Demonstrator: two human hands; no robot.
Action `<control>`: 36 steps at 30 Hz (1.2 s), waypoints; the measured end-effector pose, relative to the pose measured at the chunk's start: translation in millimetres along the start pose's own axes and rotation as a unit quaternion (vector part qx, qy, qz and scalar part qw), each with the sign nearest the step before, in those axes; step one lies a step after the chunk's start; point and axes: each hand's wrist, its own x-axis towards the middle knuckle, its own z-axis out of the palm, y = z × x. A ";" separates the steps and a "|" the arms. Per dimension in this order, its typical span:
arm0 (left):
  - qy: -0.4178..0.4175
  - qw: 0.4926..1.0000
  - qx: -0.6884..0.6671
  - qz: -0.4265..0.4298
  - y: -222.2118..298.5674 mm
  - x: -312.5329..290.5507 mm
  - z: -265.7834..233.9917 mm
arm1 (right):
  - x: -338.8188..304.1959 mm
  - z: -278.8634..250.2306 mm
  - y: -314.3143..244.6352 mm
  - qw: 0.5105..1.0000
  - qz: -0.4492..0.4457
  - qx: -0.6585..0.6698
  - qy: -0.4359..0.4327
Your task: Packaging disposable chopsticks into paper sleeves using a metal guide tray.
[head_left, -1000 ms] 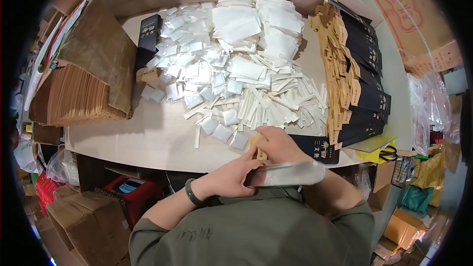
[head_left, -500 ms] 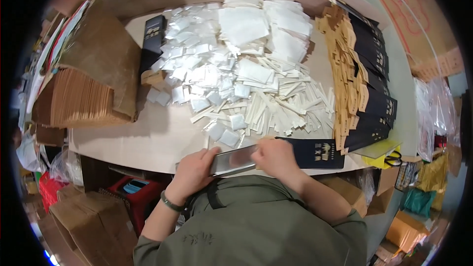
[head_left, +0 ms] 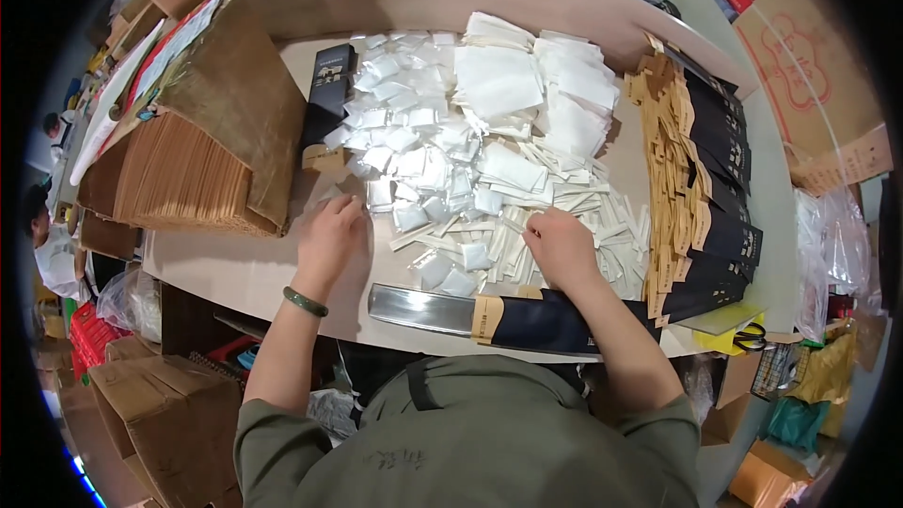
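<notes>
My left hand point(head_left: 329, 233) reaches to the left edge of the pile of small clear packets point(head_left: 414, 169), its fingers curled together. What they hold, if anything, is hidden. Over the heap of thin white paper-wrapped strips point(head_left: 602, 221), my right hand point(head_left: 562, 246) has its fingers pinched; anything in them cannot be made out. A shiny metal channel point(head_left: 420, 309) lies on the table's front edge, touched by neither hand. Its right end is inside a dark blue paper sleeve point(head_left: 541, 322) with a tan end, partly behind my right forearm.
Folded white napkins point(head_left: 499, 75) are stacked at the back. Dark sleeves with tan ends point(head_left: 705, 188) overlap along the right side. An open carton of brown card point(head_left: 188, 174) stands left, beside a dark box point(head_left: 331, 85). Black-handled scissors point(head_left: 750, 337) lie at the right corner.
Both hands have let go of the metal channel and moved forward, the left to the packets and the right to the strips. The channel now lies partly inside the sleeve.
</notes>
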 end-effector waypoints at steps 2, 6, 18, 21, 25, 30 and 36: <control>0.001 1.000 0.021 0.018 3.0 -5.6 1.6 | 8.7 -8.1 5.6 0.999 0.008 0.044 -0.009; 0.044 0.998 0.043 0.032 1.5 -9.8 6.5 | 65.4 -17.3 9.2 0.998 -0.004 0.056 0.005; -0.084 0.979 -0.155 0.103 98.6 -73.2 0.5 | 89.6 4.7 15.2 0.998 0.049 -0.028 0.033; 0.037 0.988 -0.127 0.080 94.8 -66.5 -23.2 | 66.1 -22.5 -18.5 0.989 0.096 0.104 0.049; 0.226 0.966 -0.127 -0.021 17.6 -22.8 -84.2 | 2.0 -12.1 -79.4 0.982 0.002 0.178 -0.060; 0.198 0.951 0.123 -0.202 -104.5 17.7 -148.1 | -51.7 49.1 -105.4 0.972 -0.210 0.013 -0.099; 0.002 0.975 0.134 -0.178 -133.1 22.5 -137.4 | -48.5 41.8 -100.6 0.971 -0.156 0.122 -0.135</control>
